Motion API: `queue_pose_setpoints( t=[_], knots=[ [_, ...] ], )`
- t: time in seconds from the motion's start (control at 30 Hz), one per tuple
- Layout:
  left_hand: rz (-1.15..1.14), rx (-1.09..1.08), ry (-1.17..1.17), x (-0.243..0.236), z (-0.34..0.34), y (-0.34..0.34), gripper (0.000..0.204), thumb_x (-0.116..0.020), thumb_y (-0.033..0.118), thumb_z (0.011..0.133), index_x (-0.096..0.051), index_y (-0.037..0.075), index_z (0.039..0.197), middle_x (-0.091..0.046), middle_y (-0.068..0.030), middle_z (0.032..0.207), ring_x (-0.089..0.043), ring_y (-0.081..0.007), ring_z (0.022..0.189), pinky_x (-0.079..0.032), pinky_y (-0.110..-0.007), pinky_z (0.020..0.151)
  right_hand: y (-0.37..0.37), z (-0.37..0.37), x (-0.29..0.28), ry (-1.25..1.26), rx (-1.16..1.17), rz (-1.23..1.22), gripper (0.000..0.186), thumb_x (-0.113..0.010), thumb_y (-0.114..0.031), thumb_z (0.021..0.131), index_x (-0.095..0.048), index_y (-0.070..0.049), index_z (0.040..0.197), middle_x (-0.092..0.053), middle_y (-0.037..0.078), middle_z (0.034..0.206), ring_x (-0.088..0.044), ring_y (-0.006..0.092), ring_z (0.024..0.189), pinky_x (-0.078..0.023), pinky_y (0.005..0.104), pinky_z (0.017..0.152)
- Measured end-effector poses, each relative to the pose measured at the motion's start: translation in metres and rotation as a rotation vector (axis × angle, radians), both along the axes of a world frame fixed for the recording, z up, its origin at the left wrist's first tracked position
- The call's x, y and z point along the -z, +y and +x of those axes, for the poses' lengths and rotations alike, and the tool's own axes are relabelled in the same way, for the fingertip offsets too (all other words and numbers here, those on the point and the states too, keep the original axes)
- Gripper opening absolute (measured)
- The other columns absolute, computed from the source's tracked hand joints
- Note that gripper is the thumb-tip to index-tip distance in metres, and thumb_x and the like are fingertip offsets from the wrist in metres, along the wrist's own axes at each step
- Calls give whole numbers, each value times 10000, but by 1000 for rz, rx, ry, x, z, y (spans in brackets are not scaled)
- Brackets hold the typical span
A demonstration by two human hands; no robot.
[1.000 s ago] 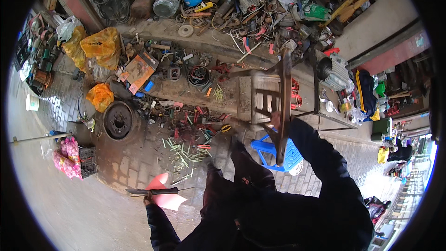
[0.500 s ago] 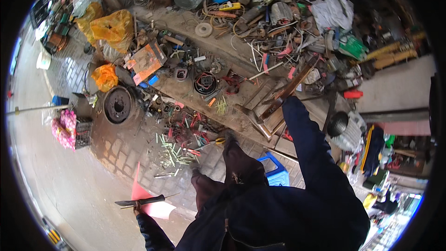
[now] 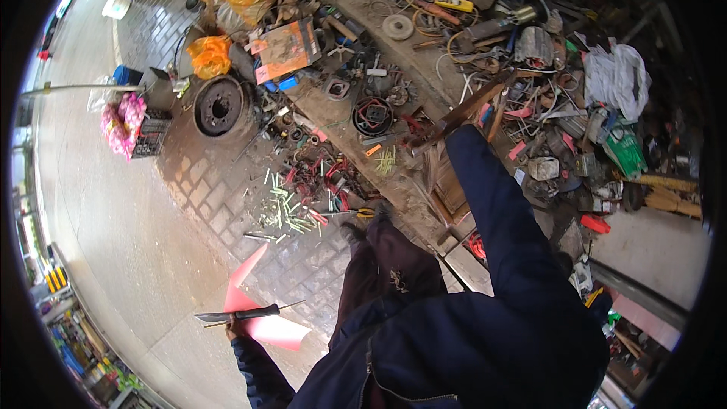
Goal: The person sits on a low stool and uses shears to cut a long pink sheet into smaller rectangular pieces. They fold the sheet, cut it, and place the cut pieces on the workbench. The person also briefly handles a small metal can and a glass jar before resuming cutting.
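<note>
My left hand [image 3: 233, 326] is closed around a dark, long-bladed tool [image 3: 250, 312] and a thin rod, with a pink sheet [image 3: 269, 330] held against them or just behind, low at the left. My right hand [image 3: 453, 135] reaches up at the right and grips a dark wooden chair-like frame [image 3: 475, 103], which leans over the dirty step. Its fingers are small and partly hidden by the sleeve and wood. Below the frame a yellow-handled tool [image 3: 365, 213] and pale cut strips [image 3: 286, 212] lie among red scrap near my feet.
A rusty wheel rim [image 3: 224, 106], a crate [image 3: 151, 136] with pink bags and orange bags [image 3: 210, 55] sit at upper left. Piled scrap, wires, motors and a white plastic bag [image 3: 615, 80] cover the upper right. A metal rail [image 3: 628, 291] runs at the right.
My view has swung rightward, and the blue stool is now out of sight. My right hand has moved up with the wooden frame toward the step. My left hand still holds the tool.
</note>
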State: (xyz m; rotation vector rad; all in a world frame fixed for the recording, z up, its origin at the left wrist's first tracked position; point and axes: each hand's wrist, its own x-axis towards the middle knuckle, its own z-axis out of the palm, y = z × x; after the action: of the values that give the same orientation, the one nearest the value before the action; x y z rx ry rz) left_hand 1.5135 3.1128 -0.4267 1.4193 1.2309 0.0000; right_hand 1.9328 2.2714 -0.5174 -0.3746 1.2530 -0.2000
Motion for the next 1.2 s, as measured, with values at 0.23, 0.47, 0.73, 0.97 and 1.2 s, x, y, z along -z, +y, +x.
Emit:
queue_pose_setpoints(
  t=[0.23, 0.47, 0.73, 0.97, 1.2],
  knots=[
    [-49, -183, 3, 19, -44, -18, 340, -732, 240, 980, -680, -35, 1172, -723, -169, 1076, -712, -326, 930, -617, -508, 851, 26, 23, 24, 190, -74, -125, 356, -462, -300, 1043, -558, -35, 1260, -609, 198, 1230, -671, 297, 953, -570, 500, 810],
    [-65, -142, 5, 51, -64, -19, 368, -667, 328, 1019, -691, -25, 1123, -723, -141, 1015, -710, -295, 889, -618, -464, 798, 24, 14, 20, 267, -169, -193, 416, -457, -307, 1050, -543, -18, 1336, -598, 223, 1300, -677, 313, 986, -577, 527, 828],
    [-81, -212, -63, 57, -81, -5, 255, -746, 203, 971, -704, -29, 1067, -728, -142, 1003, -707, -276, 859, -612, -440, 797, 25, 11, -27, 435, -642, -411, 456, -473, -297, 1033, -550, 22, 1349, -598, 246, 1322, -677, 339, 989, -590, 497, 799],
    [-68, -225, -36, 67, -94, 1, 215, -703, 144, 998, -700, -30, 1123, -721, -154, 1031, -701, -293, 893, -604, -473, 837, 113, -2, -100, 274, -1303, -2131, 534, -530, -448, 1006, -658, 5, 1260, -660, 220, 1269, -580, 396, 1230, -398, 526, 1089],
    [-91, -287, -80, 65, -110, -14, 214, -730, 119, 974, -693, -51, 1099, -723, -143, 1028, -699, -274, 892, -600, -454, 823, 146, -23, -99, 144, -2133, -2039, 527, -617, -491, 923, -696, -21, 1147, -675, 216, 1215, -545, 404, 1238, -309, 511, 1144]
  ],
)
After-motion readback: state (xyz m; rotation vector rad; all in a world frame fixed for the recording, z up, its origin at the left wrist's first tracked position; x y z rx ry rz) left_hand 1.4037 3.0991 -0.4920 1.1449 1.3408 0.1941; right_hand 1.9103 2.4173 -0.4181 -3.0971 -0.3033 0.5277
